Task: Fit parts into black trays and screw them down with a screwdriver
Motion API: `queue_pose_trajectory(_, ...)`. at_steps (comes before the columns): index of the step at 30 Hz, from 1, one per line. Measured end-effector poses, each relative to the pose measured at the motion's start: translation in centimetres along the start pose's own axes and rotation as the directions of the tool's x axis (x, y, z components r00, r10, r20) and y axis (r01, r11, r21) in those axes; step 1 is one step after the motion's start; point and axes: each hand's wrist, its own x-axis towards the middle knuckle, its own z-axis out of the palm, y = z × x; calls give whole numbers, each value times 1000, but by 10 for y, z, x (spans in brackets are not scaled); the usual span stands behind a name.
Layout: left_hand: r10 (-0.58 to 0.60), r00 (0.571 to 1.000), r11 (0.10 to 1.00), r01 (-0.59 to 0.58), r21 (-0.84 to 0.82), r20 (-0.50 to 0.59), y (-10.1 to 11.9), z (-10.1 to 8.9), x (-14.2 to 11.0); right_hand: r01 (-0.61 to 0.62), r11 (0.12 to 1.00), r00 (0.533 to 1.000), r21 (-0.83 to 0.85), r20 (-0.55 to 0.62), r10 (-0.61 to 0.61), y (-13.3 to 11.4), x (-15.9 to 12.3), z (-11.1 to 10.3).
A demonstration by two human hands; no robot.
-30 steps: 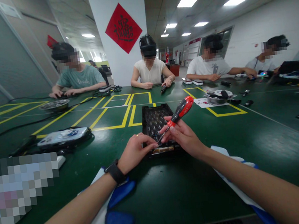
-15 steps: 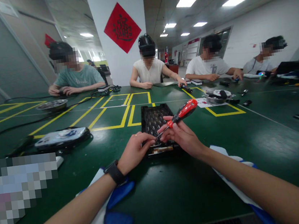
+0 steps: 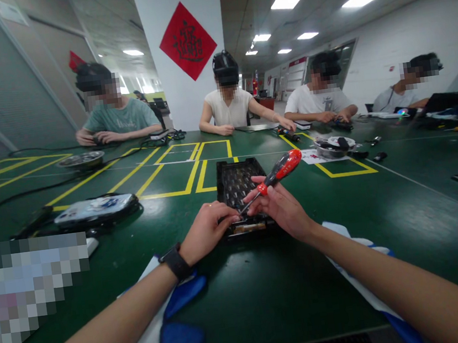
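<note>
A black rectangular tray-like case [image 3: 238, 178] with rows of small pale spots lies on the green table in front of me. My right hand [image 3: 281, 209] holds a red and black screwdriver [image 3: 282, 169], tilted with its handle up to the right. Its shaft runs down left over the near part of the case. Close to the tip, my left hand [image 3: 210, 223] has thumb and fingertips pinched together; anything between them is too small to make out. A brownish-gold strip [image 3: 249, 227] shows along the case's near edge.
Blue and white gloves [image 3: 180, 339] lie under my forearms. To the left are a phone [image 3: 95, 208] and dark cables. Metal bowls [image 3: 81, 160] stand farther off, another [image 3: 330, 149] at right. Several people sit across the table [image 3: 426, 214], their hands on small items.
The screwdriver handle has tipped slightly right and down, its tip staying near my left fingers. Across the table, one person's arm has reached out to the right with a dark tool.
</note>
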Motion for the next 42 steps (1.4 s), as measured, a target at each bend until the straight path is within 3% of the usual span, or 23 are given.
queue_pose_trajectory(7, -90, 995, 994, 88, -58, -48, -2, 2, -1, 10, 1000, 1000, 13, -13, -10, 1, 0, 0)
queue_pose_trajectory(13, -39, 999, 999, 39, -15, -38, 1, 2, -1, 6, 1000, 1000, -5, -17, -6, -2, 0, 1)
queue_pose_trajectory(17, -34, 997, 998, 39, 52, -76, -1, 1, -1, 123, 986, 971, -113, -192, -143, -9, 5, -7)
queue_pose_trajectory(20, -50, 985, 993, 67, 100, -166, -9, -1, 0, 187, 933, 884, -307, -361, -297, -18, 9, -18)
queue_pose_trajectory(22, -63, 974, 990, 89, 114, -218, -15, -3, 0, 160, 888, 845, -431, -405, -350, -23, 11, -25)
queue_pose_trajectory(27, -187, 916, 981, 192, -20, -356, -24, -5, 0, 5, 848, 899, -530, -368, -236, -18, 18, -43)
queue_pose_trajectory(30, -255, 872, 967, 234, -103, -418, -24, -4, 1, 11, 908, 834, -418, -497, -239, -5, 23, -56)
queue_pose_trajectory(34, -296, 890, 955, 267, -130, -348, -31, 2, 1, 18, 943, 716, -333, -654, -245, 12, 27, -78)
queue_pose_trajectory(37, -338, 908, 941, 318, -117, -247, -41, 8, 1, -12, 950, 668, -312, -709, -225, 21, 28, -88)
queue_pose_trajectory(39, -388, 904, 920, 371, -123, -178, -47, 10, 0, -34, 964, 660, -265, -730, -177, 25, 27, -91)
queue_pose_trajectory(42, -450, 887, 890, 436, -137, -99, -50, 11, -1, -43, 969, 689, -243, -710, -147, 28, 27, -89)
